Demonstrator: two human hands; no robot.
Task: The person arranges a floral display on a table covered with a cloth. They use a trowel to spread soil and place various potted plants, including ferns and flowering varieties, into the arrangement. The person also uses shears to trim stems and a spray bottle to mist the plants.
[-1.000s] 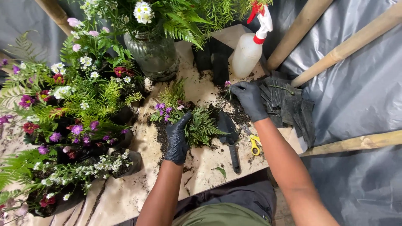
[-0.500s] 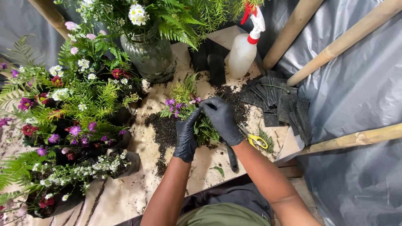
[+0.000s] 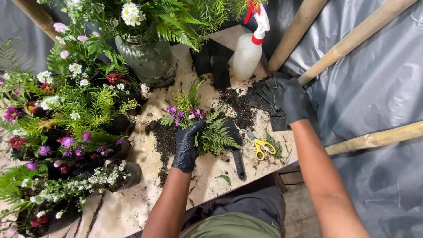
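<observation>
A small bunch of fern and purple flowers (image 3: 200,128) is gripped in the left hand (image 3: 187,147), whose black-gloved fingers are wrapped closed around the stems, so that the bunch lies low over the bench (image 3: 145,198) beside a patch of spilled soil (image 3: 161,136). The right hand (image 3: 291,99), also gloved, is laid on a stack of black plastic sheets (image 3: 264,94) to the right of the bunch, fingers curled over the top piece; whether one is actually pinched cannot be told. For this step to go well, the stems would best be kept held together near their base and not squeezed, so the fronds are not crushed, and a single sheet would best be peeled off cleanly, since the stack looks thin and slippery. Just right of the bunch a dark trowel (image 3: 235,152) and yellow-handled scissors (image 3: 262,147) lie on the bench, close enough to be caught by a forearm. Behind the bunch a white spray bottle (image 3: 249,50) stands, and behind and to its left a glass vase (image 3: 147,59) of ferns and white flowers. Well left of the bunch, finished potted arrangements (image 3: 66,132) are crowded together.
</observation>
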